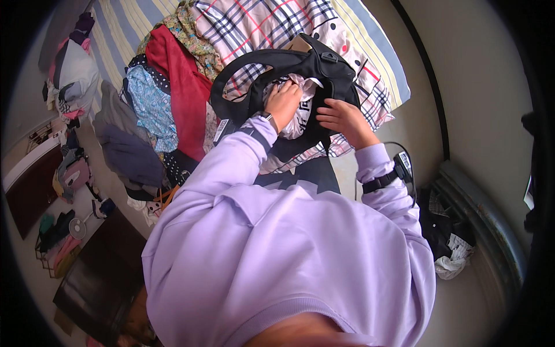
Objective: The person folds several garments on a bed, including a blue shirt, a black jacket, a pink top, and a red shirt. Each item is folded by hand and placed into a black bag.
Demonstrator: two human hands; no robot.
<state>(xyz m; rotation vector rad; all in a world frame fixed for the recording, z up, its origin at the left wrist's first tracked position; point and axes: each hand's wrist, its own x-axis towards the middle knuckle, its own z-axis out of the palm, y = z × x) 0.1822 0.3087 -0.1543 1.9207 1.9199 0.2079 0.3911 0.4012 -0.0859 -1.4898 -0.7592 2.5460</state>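
Observation:
A black fabric bag [260, 149] with a wide strap [236, 69] lies with its mouth open before me. Inside it sits a pale plastic bag [299, 123] printed with dark characters. My left hand [284, 104] reaches into the opening and presses on the plastic; its fingertips are partly lost among the folds, so I cannot tell whether they grip. At the right side of the mouth is my right hand [344, 119], fingers apart and nothing in them. Beneath the bag spreads a plaid cloth [256, 26] with dots along one part.
A striped mattress [377, 39] carries the cloth. Left of the bag are a red garment [184, 95], a blue patterned garment [151, 108] and a dark purple one [130, 152]. A metal pipe [481, 208] runs along the right wall, with dark items [438, 221] beside it.

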